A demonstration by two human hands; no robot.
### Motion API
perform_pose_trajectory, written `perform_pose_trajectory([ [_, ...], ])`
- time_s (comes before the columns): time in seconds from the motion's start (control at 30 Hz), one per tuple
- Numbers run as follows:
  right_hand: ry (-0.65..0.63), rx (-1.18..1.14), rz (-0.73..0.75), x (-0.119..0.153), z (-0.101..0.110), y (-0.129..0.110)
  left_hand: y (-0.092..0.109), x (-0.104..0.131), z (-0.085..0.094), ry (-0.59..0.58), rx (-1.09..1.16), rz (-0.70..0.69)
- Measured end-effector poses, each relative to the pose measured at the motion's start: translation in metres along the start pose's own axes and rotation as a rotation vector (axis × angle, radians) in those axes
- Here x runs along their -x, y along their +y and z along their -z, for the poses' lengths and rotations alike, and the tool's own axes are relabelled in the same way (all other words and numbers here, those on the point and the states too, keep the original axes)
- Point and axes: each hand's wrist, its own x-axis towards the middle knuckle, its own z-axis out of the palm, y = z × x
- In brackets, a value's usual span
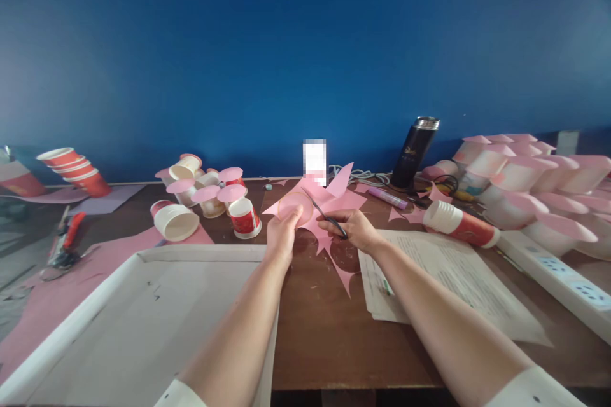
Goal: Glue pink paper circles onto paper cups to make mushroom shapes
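Observation:
My left hand (283,232) pinches a piece of pink paper (289,206) that carries a drawn round outline, its thumb lying on top. In my right hand (352,227) is a pair of dark-handled scissors (334,222), fingers closed round the handles. The scissor blades point up and left, over the paper beside the outline. Under and around both hands lie jagged pink paper scraps (341,270). Left of my left hand stands a red and white paper cup (244,217), and several more cups with pink paper discs (207,194) sit behind it.
A shallow white box (157,305) fills the front left. Printed sheets (439,273), a stack of paper cups (461,224) and a power strip (558,273) lie to the right. A black flask (414,152) stands behind, near many pink-topped cups (529,172). A blue wall closes the back.

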Motion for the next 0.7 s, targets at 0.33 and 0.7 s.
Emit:
perform_pose_trajectory([
  [0.33,0.003,0.046,-0.011,0.0005,0.0014,-0.0022,-0.0043,-0.0046,0.0027,0.014,-0.013,-0.034],
  [0.7,-0.007,0.053,0.02,0.0,0.0014,-0.0004,-0.0034,-0.0054,0.0026,0.032,0.001,-0.021],
])
